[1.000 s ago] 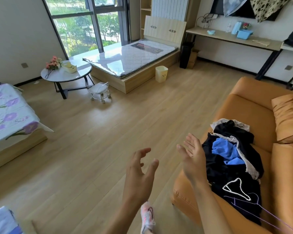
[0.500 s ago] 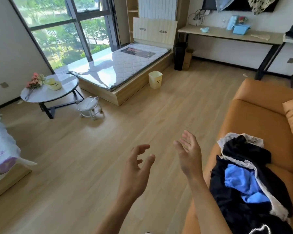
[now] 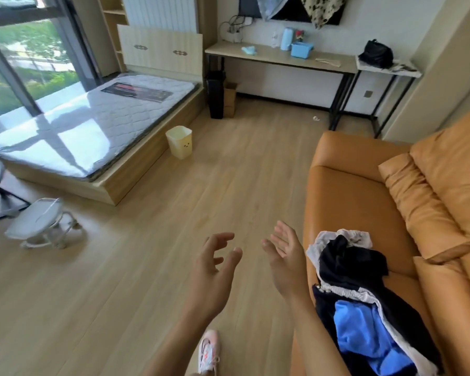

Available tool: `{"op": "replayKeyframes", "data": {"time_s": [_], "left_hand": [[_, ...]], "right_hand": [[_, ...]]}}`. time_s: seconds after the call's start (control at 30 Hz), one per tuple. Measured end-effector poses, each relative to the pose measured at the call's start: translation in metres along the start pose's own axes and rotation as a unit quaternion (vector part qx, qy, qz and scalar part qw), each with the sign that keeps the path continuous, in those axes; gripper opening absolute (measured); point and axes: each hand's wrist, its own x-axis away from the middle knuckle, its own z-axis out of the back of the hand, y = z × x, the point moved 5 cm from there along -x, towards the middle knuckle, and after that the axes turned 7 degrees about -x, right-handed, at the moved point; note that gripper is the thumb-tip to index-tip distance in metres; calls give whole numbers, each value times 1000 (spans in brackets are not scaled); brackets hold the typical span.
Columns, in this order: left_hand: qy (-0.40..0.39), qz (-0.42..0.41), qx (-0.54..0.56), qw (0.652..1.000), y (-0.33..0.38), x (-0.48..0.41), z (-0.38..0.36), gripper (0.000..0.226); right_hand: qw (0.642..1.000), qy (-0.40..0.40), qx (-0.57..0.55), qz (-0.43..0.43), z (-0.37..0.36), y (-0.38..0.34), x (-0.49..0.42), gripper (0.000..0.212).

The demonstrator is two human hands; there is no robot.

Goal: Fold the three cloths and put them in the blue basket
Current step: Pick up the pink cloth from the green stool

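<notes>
A pile of cloths lies on the orange sofa's [image 3: 364, 202] seat at the lower right: a black cloth [image 3: 347, 261] on top, a blue cloth [image 3: 364, 335] nearer me, and a white lacy piece [image 3: 356, 236] behind. My right hand [image 3: 285, 256] is raised just left of the pile, fingers spread, holding nothing. My left hand [image 3: 215, 270] hovers beside it over the floor, fingers apart and empty. A small blue basket [image 3: 300, 49] stands on the far desk [image 3: 280, 57] against the wall.
A low mattress platform [image 3: 92, 126] sits by the window at left, with a yellow bin [image 3: 179, 142] beside it. A white footed stool [image 3: 42, 223] stands on the wood floor. A black bag [image 3: 376, 54] rests on a side table. My shoe [image 3: 209, 351] shows below.
The view has swung right and up, bringing the desk and more of the sofa into sight. Both hands stay raised and open in much the same pose.
</notes>
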Motion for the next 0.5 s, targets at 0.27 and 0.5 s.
{"op": "replayKeyframes", "data": {"time_s": [0.27, 0.5], "left_hand": [[-104, -27, 7, 994, 40, -193, -50, 19], [-151, -45, 8, 987, 58, -322, -111, 18]], "right_hand": [[993, 104, -44, -18, 11, -25, -162, 49], [983, 172, -62, -25, 38, -18, -287, 47]]}}
